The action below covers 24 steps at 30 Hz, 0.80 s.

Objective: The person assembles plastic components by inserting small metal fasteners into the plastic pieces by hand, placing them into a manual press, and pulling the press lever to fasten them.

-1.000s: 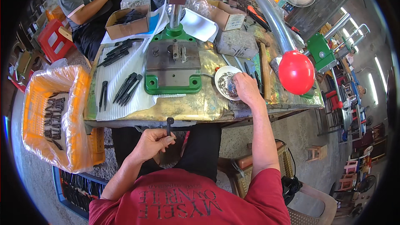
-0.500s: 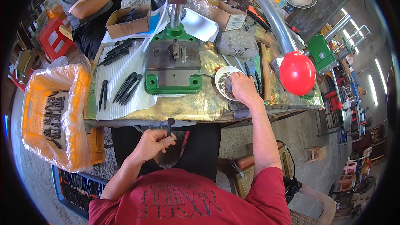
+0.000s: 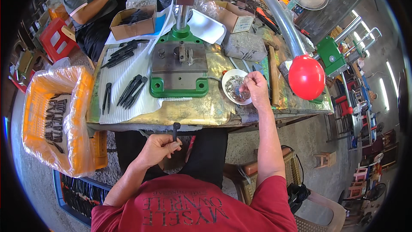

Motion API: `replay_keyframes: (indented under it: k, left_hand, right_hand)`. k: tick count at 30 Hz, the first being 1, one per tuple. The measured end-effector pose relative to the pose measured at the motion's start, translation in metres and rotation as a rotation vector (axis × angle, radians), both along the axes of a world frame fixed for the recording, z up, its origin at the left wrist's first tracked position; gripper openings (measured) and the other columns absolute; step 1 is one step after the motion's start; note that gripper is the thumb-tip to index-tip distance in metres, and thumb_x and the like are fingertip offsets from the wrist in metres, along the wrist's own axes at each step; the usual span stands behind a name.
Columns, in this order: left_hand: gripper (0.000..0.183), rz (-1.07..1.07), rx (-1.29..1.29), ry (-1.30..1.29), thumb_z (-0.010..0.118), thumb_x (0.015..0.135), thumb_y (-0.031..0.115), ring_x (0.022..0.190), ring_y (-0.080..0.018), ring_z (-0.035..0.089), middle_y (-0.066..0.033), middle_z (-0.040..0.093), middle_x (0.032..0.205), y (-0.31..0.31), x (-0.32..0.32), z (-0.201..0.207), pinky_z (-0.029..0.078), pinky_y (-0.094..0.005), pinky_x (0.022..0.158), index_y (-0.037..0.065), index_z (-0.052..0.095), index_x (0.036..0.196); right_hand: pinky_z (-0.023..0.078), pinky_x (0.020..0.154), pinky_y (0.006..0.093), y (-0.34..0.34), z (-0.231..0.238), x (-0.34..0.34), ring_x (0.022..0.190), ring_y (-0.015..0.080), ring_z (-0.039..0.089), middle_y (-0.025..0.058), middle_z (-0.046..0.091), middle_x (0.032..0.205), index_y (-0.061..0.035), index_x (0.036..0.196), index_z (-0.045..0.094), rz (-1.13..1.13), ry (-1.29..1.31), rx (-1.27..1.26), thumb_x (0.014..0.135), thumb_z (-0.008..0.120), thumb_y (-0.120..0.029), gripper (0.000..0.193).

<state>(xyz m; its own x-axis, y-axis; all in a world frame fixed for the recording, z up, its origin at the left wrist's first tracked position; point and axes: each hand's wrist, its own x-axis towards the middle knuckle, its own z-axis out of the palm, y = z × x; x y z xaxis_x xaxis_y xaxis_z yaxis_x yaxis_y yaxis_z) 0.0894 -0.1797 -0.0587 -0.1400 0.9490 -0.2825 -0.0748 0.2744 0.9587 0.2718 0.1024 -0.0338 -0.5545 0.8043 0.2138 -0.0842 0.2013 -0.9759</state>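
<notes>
In front of my lap, below the table edge, my left hand [image 3: 159,150] grips a slim black part with a squared head [image 3: 176,129], held upright. My right hand [image 3: 258,89] is over the right side of a white bowl [image 3: 226,93], its fingers pinched together. Small silvery metal pieces [image 3: 234,87] lie in the bowl; whatever is between the pinched fingertips is too small to make out. Left of the bowl stands a green press base with a steel block [image 3: 178,74]. More black parts [image 3: 133,91] rest in groups on a white foam sheet [image 3: 139,108].
A red ball-ended press lever [image 3: 306,77] slants down on the right. Behind the bowl lie a grey block [image 3: 244,46] and a wooden-handled hammer [image 3: 274,75]. A plastic-lined orange crate [image 3: 36,133] stands at left. Across the table a co-worker's arm [image 3: 96,6] shows near cardboard boxes [image 3: 133,28].
My right hand has lifted out of the bowl and shifted right, fingers now pinched, uncovering more of the metal pieces. My left hand holds the black part nearly still.
</notes>
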Motion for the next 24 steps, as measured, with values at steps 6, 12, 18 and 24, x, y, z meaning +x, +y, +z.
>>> replay_keyframes:
  k: [6,12,18,24]
  left_hand:
    - [0.020,0.018,0.021,-0.013,0.054,0.081,0.017,0.051,-0.0041,0.047,-0.0028,0.057,0.068,0.000,0.000,-0.002,0.040,-0.0177,0.046,-0.002,0.058,0.080]
    - [0.021,0.027,0.031,-0.001,0.054,0.080,0.018,0.050,-0.0038,0.046,-0.0019,0.056,0.065,-0.001,0.001,-0.003,0.039,-0.0179,0.046,-0.002,0.058,0.075]
    - [0.023,0.024,0.023,0.009,0.054,0.081,0.019,0.049,-0.0035,0.045,-0.0011,0.055,0.062,0.000,0.001,-0.003,0.039,-0.0178,0.045,-0.001,0.057,0.070]
    - [0.020,0.017,0.017,-0.012,0.053,0.081,0.018,0.050,-0.0035,0.046,-0.0013,0.056,0.066,-0.001,0.001,-0.004,0.039,-0.0174,0.046,-0.002,0.058,0.076]
  right_hand:
    - [0.043,0.051,0.0212,0.032,-0.034,0.016,0.054,0.0098,0.052,0.0040,0.050,0.069,-0.0020,0.082,0.044,-0.138,-0.160,0.377,0.080,0.048,-0.006,0.005]
    - [0.043,0.060,0.0276,0.000,0.007,0.007,0.064,0.0205,0.054,0.0093,0.053,0.074,-0.0011,0.080,0.051,-0.209,-0.482,0.798,0.073,0.053,-0.003,0.007]
    - [0.042,0.062,0.0314,-0.003,0.005,0.006,0.070,0.0256,0.053,0.0122,0.052,0.074,-0.0003,0.078,0.053,-0.133,-0.530,0.668,0.070,0.053,-0.002,0.008]
    - [0.042,0.063,0.0366,0.000,0.002,-0.003,0.071,0.0293,0.053,0.0140,0.053,0.076,-0.0019,0.076,0.054,-0.089,-0.706,0.808,0.070,0.053,-0.006,0.007]
